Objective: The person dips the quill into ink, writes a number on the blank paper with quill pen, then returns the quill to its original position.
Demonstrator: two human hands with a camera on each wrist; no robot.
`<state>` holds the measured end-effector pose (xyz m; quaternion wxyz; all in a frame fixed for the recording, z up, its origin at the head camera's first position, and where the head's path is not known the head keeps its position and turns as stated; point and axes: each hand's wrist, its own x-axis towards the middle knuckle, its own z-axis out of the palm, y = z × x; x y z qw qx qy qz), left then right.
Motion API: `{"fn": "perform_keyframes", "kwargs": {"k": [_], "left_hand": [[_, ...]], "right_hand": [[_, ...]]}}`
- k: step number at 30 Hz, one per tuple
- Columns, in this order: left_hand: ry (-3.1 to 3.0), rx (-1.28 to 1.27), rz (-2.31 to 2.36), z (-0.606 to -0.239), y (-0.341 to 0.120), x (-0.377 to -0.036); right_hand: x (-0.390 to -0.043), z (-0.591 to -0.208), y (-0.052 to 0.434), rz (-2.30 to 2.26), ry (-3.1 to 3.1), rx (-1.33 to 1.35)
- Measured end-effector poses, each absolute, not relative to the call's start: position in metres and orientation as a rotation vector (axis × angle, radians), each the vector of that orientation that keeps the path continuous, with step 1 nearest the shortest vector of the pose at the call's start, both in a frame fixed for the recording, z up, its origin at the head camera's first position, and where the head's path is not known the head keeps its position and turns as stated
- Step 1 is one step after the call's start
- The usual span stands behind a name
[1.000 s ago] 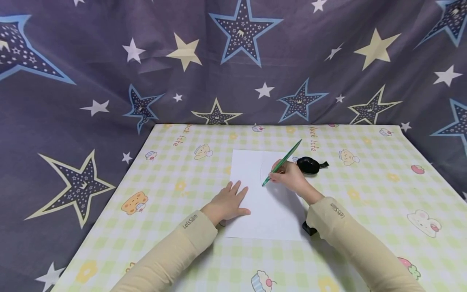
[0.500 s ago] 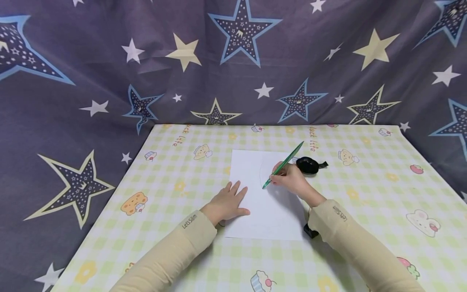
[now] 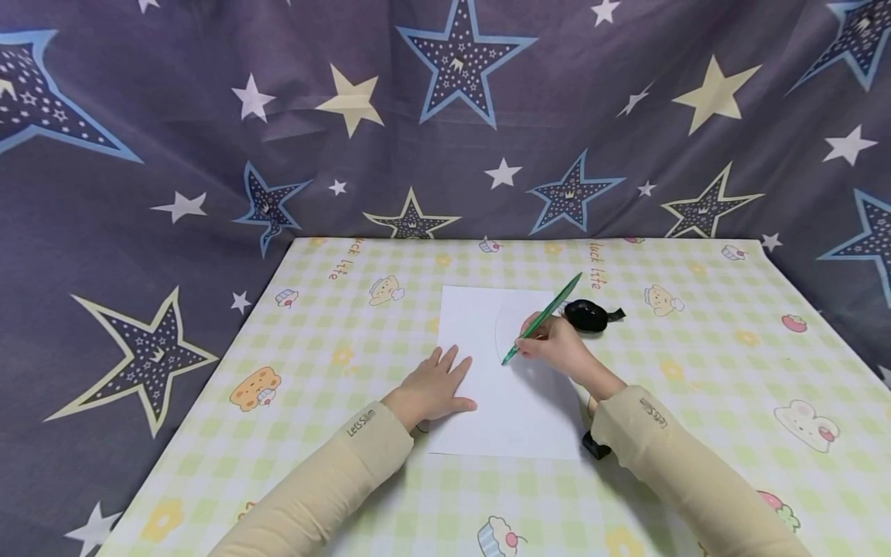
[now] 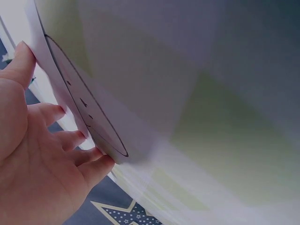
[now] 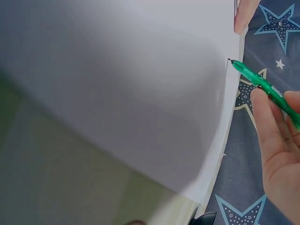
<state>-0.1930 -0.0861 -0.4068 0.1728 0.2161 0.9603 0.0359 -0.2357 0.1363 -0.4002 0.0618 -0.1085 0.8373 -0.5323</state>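
A white sheet of paper (image 3: 487,387) lies on the checked tablecloth (image 3: 334,325); a thin curved line is drawn on its upper right part. My right hand (image 3: 557,348) pinches a green pen (image 3: 541,318), its tip touching the paper at the lower end of the curve. In the right wrist view the green pen (image 5: 262,86) meets the paper (image 5: 140,84) by its tip, held by my right hand (image 5: 276,154). My left hand (image 3: 435,387) lies flat with fingers spread on the sheet's left edge. The left wrist view shows my left hand (image 4: 42,154) against the paper (image 4: 140,70).
A black rounded object (image 3: 588,316) sits just right of the paper's top corner. A small black item (image 3: 596,446) lies under my right forearm. Star-printed dark cloth (image 3: 445,116) hangs behind and beside the table.
My right hand and the pen have slid slightly down and toward me along the curve, lengthening the drawn line. The left hand has stayed put.
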Motion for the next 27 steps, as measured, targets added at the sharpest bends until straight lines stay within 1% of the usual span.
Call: {"fn": "perform_keyframes", "kwargs": {"k": [17, 27], "left_hand": [[2.716, 0.601, 0.125, -0.4062, -0.0857, -0.1931], [2.715, 0.605, 0.118, -0.4063, -0.0857, -0.1936]], "right_hand": [[-0.2308, -0.4008, 0.1411, -1.614, 2.506, -0.303], [-0.2272, -0.4008, 0.1438, -1.637, 2.478, -0.331]]}}
